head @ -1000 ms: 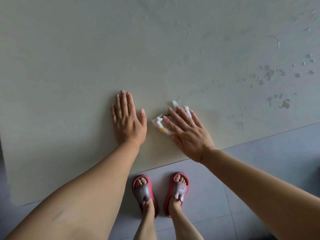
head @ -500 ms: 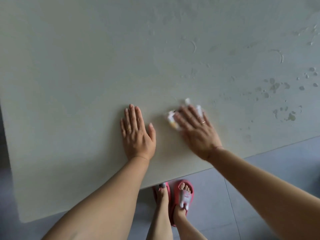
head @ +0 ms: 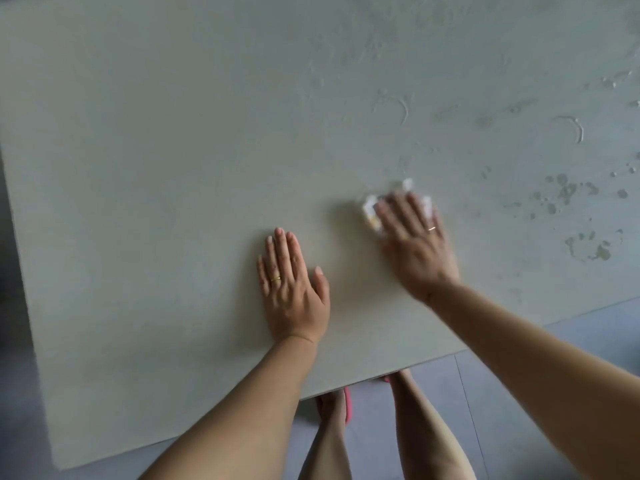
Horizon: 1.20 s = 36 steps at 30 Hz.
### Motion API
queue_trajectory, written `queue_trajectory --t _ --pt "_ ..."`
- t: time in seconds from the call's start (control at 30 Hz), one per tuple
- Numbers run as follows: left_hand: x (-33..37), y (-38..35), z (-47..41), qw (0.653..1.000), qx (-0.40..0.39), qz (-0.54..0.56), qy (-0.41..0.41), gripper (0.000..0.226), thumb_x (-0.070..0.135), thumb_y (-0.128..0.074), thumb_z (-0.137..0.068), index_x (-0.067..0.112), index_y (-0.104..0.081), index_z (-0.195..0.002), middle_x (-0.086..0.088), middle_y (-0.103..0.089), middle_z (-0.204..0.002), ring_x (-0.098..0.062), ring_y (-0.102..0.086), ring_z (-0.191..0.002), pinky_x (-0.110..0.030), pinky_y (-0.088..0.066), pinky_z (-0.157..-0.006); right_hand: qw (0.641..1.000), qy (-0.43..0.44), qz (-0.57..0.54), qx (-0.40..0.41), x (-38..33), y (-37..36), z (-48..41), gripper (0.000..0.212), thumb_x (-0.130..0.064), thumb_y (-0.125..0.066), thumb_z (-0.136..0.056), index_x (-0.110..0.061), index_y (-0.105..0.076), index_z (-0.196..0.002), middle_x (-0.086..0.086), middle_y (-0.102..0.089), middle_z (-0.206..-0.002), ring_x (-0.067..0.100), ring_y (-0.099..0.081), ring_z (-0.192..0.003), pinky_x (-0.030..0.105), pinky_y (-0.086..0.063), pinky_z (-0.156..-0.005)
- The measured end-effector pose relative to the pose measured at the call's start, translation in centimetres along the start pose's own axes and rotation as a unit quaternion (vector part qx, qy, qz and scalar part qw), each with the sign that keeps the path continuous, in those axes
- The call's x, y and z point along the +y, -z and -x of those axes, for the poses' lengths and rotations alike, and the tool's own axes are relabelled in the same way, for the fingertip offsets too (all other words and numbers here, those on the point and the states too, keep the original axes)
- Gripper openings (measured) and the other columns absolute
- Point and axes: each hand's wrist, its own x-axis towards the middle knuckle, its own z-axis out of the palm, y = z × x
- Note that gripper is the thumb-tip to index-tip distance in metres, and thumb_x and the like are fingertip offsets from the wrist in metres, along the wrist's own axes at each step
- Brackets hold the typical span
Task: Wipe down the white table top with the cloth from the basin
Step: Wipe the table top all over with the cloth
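Observation:
The white table top (head: 166,140) fills most of the view. My right hand (head: 417,249) presses flat on a small crumpled white cloth (head: 371,211), whose edges peek out beyond the fingertips; hand and cloth are blurred. My left hand (head: 292,289) lies flat on the table with fingers together and holds nothing. It rests to the left of the right hand, nearer the front edge. The basin is out of view.
Wet drops and smears (head: 568,195) mark the table to the right of the cloth, with curved streaks (head: 401,107) farther back. The table's front edge (head: 381,374) runs diagonally above the grey tiled floor (head: 519,410). My legs and a pink slipper (head: 347,405) stand below it.
My right hand has slid the cloth away from me and to the right across the table. My feet have moved mostly under the table edge.

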Motion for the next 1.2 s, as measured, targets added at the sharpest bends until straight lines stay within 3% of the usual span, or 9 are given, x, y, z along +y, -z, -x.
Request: queue_trajectory --t 0.07,0.13,0.23,0.37,0.47,0.57,0.77,1.0,1.2 --pt "-0.1 -0.1 0.0 1.000 -0.002 -0.006 0.001 0.063 0.033 -0.029 -0.093 0.002 -0.024 -0.147 -0.014 -0.022 -0.155 -0.031 -0.019 -0.144 -0.046 -0.016 -0.117 0.986 -0.157 -0.048 0.035 0.0 0.2 -1.2 0.055 -0.029 -0.036 -0.098 -0.029 -0.017 -0.149 0.005 -0.012 -0.159 0.025 -0.002 -0.146 0.039 0.006 -0.118" --pt "-0.2 -0.2 -0.1 1.000 0.000 -0.011 0.003 0.062 0.033 -0.028 -0.093 0.002 -0.025 -0.147 -0.015 -0.023 -0.155 -0.031 -0.020 -0.144 -0.046 -0.016 -0.117 0.974 -0.213 -0.059 0.051 -3.6 -0.7 -1.1 0.057 -0.030 -0.036 -0.097 -0.027 -0.015 -0.150 0.007 -0.009 -0.159 0.028 0.001 -0.146 0.040 0.009 -0.117" --pt "0.1 0.0 -0.1 1.000 -0.005 -0.017 0.010 0.060 0.033 -0.027 -0.094 -0.001 -0.031 -0.144 -0.017 -0.029 -0.152 -0.033 -0.026 -0.141 -0.049 -0.023 -0.115 0.999 -0.014 -0.035 0.013 -8.0 -1.8 0.8 0.054 -0.037 -0.034 -0.095 -0.025 -0.027 -0.147 0.007 -0.019 -0.156 0.031 -0.009 -0.145 0.045 -0.002 -0.118" --pt "0.1 0.6 -0.4 1.000 -0.022 -0.021 0.001 0.061 0.032 -0.029 -0.092 -0.003 -0.033 -0.142 -0.018 -0.028 -0.152 -0.035 -0.027 -0.140 -0.051 -0.025 -0.113 0.977 0.209 0.022 -0.039 -2.8 -0.4 -1.7 0.051 -0.036 -0.040 -0.097 -0.027 -0.030 -0.146 0.005 -0.026 -0.154 0.029 -0.017 -0.144 0.047 -0.010 -0.118" --pt "0.0 1.1 -0.5 0.999 -0.026 -0.019 -0.002 0.063 0.033 -0.031 -0.090 -0.002 -0.034 -0.143 -0.018 -0.029 -0.152 -0.035 -0.029 -0.140 -0.051 -0.022 -0.113 1.000 0.011 -0.020 -0.002 1.0 0.7 -5.0 0.052 -0.033 -0.037 -0.098 -0.027 -0.023 -0.148 0.006 -0.018 -0.157 0.026 -0.007 -0.146 0.042 0.000 -0.119" --pt "0.3 1.8 -1.4 1.000 -0.001 -0.023 -0.010 0.060 0.031 -0.036 -0.089 0.000 -0.042 -0.139 -0.018 -0.038 -0.148 -0.034 -0.035 -0.137 -0.051 -0.015 -0.113 0.980 -0.184 -0.062 0.048 -2.5 0.3 -5.8 0.057 -0.028 -0.043 -0.095 -0.026 -0.023 -0.149 0.009 -0.016 -0.157 0.030 -0.006 -0.146 0.043 0.004 -0.117" --pt "1.7 3.2 -7.9 0.998 0.053 0.021 -0.013 0.056 0.023 -0.031 -0.091 -0.001 -0.039 -0.141 -0.018 -0.036 -0.149 -0.034 -0.032 -0.139 -0.050 -0.019 -0.114 0.978 0.207 0.000 -0.033 -3.8 0.2 -6.0 0.048 -0.033 -0.042 -0.098 -0.029 -0.032 -0.145 0.005 -0.026 -0.154 0.029 -0.018 -0.144 0.047 -0.010 -0.118" --pt "2.4 1.8 -14.8 0.999 0.015 0.002 -0.029 0.058 0.023 -0.033 -0.094 0.006 -0.020 -0.148 -0.014 -0.016 -0.157 -0.026 -0.012 -0.146 -0.040 -0.002 -0.119 0.988 -0.143 -0.053 0.033 -2.8 0.7 -10.4 0.059 -0.029 -0.038 -0.096 -0.030 -0.015 -0.150 0.005 -0.007 -0.159 0.026 0.002 -0.146 0.040 0.012 -0.115" --pt "2.2 1.1 -14.8 0.999 0.019 -0.004 -0.028 0.055 0.024 -0.027 -0.097 0.004 -0.021 -0.148 -0.014 -0.017 -0.156 -0.027 -0.013 -0.146 -0.039 -0.006 -0.119 0.987 0.155 -0.011 -0.028 -4.0 0.5 -9.2 0.050 -0.034 -0.034 -0.099 -0.024 -0.027 -0.148 0.007 -0.022 -0.156 0.031 -0.011 -0.145 0.045 -0.005 -0.118"
